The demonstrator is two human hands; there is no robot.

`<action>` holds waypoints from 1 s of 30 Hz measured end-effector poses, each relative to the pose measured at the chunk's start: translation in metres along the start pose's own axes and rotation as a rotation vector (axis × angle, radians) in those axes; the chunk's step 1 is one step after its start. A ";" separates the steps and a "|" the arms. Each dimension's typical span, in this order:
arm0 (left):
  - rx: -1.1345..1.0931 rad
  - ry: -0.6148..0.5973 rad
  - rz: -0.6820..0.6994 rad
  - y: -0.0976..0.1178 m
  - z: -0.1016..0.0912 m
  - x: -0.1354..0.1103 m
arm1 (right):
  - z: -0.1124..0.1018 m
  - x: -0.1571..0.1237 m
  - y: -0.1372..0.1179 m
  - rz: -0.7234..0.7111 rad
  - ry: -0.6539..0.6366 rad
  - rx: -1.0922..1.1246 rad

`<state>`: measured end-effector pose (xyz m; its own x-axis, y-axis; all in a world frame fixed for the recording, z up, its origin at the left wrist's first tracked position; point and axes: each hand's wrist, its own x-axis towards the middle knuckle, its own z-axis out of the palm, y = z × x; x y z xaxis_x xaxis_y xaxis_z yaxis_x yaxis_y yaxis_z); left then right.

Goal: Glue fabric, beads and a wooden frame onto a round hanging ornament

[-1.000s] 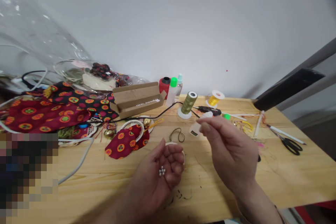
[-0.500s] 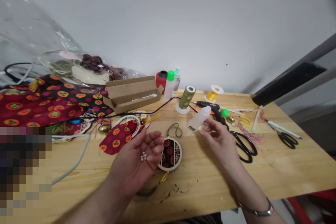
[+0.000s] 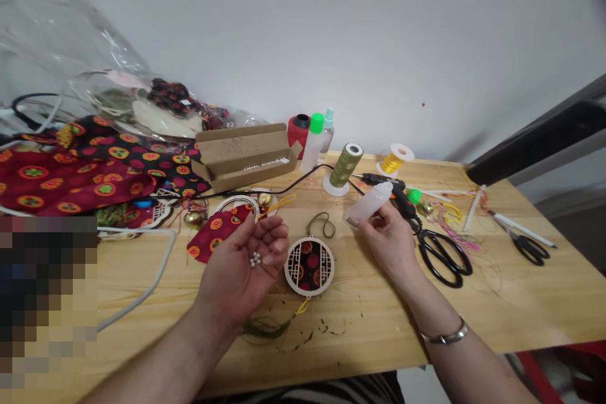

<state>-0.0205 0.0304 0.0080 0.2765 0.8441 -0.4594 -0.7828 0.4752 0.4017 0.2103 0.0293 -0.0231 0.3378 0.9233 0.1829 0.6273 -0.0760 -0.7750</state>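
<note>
My left hand is turned palm up and cupped, with several small silver beads resting in it. In my right hand is a translucent white squeeze bottle, uncapped and tilted, its nozzle pointing up and to the right. Between the hands, flat on the table, lies a round pendant with a white lattice rim over dark patterned fabric. A green cord loop tops it, and from its yellow cord a dark green tassel runs left, partly behind my left hand. A loose green cap lies beyond my right hand.
An open cardboard box stands at the back, beside a green-capped bottle. Green thread and yellow thread spools stand near a black glue gun. Black-handled scissors lie right; patterned fabric is heaped left.
My right hand has closed around the squeeze bottle, which now leans further over. My left hand stays cupped under the beads. The view has shifted slightly, showing more of the pendant.
</note>
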 end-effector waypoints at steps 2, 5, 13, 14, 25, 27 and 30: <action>0.006 -0.011 -0.006 -0.001 -0.001 0.000 | 0.000 -0.002 0.001 -0.018 0.020 0.004; 0.006 -0.034 -0.027 -0.001 -0.002 0.001 | -0.005 -0.007 -0.001 -0.041 0.029 0.112; 0.004 -0.027 -0.047 -0.003 -0.002 0.002 | -0.019 -0.026 -0.025 -0.009 -0.250 0.765; 0.005 -0.021 -0.046 -0.003 -0.002 0.002 | -0.019 -0.028 -0.026 -0.001 -0.293 0.826; 0.004 -0.002 -0.054 -0.005 0.000 0.002 | -0.039 -0.021 -0.037 0.081 -0.279 1.028; 0.004 0.000 -0.053 -0.005 0.001 0.002 | -0.045 -0.013 -0.040 0.049 -0.251 1.032; 0.001 0.001 -0.059 -0.005 0.001 0.001 | -0.052 0.000 -0.042 0.050 -0.217 1.043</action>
<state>-0.0159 0.0291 0.0061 0.3215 0.8143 -0.4833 -0.7644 0.5245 0.3750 0.2205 0.0126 0.0412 0.1502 0.9831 0.1044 -0.3292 0.1493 -0.9324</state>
